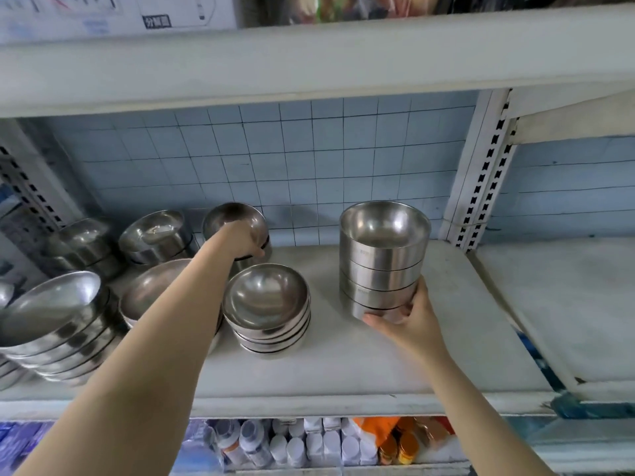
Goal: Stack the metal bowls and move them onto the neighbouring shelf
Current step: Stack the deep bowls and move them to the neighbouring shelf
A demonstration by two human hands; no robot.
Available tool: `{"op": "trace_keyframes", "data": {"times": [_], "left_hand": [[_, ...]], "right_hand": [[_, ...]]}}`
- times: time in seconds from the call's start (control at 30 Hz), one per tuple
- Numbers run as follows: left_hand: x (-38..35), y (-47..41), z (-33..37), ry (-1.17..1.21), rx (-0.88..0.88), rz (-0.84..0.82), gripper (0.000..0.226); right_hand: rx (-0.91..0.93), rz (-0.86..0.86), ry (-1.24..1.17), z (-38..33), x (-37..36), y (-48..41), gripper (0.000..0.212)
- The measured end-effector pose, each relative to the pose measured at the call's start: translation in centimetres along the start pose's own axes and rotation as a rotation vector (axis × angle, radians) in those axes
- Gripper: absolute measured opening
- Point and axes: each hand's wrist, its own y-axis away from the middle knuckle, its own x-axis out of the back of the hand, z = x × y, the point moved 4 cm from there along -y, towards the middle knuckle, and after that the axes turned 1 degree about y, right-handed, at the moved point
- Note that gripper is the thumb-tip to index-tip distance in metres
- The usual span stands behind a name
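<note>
Holds the tall stack of metal bowls (383, 249) low down with the right hand (410, 319); grips the rim of a back bowl (230, 216) with the left hand (242, 240).

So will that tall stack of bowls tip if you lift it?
Probably stiff: the stack is hard metal. It may wobble, being tall and held only at the bottom by the right hand. The shiny sides look slippery.
</note>
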Motion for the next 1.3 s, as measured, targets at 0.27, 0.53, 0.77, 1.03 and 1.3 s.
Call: {"op": "trace_keyframes", "data": {"times": [0.27, 0.53, 0.77, 1.03, 1.3], "left_hand": [[3.6, 0.8, 0.1, -0.021, -0.136, 0.229, 0.031], [7.9, 10.1, 6.0, 0.320, -0.604, 0.628, 0.021], [7.9, 14.3, 13.6, 0.226, -1.043, 0.750, 0.037], [5.5, 14.0, 15.4, 0.200, -1.112, 0.576, 0.035], [4.8, 14.1, 15.0, 0.237, -0.992, 0.482, 0.029]], "right_hand": [[-0.019, 0.039, 0.008, 0.5, -0.4, 0.4, 0.090], [-0.041, 0.051, 0.036, 0.2, -0.4, 0.7, 0.088], [-0.039, 0.042, 0.131, -0.1, 0.2, 0.5, 0.095], [-0.027, 0.022, 0.151, 0.0, 0.8, 0.1, 0.097], [-0.009, 0.026, 0.156, 0.5, 0.8, 0.0, 0.102]]}}
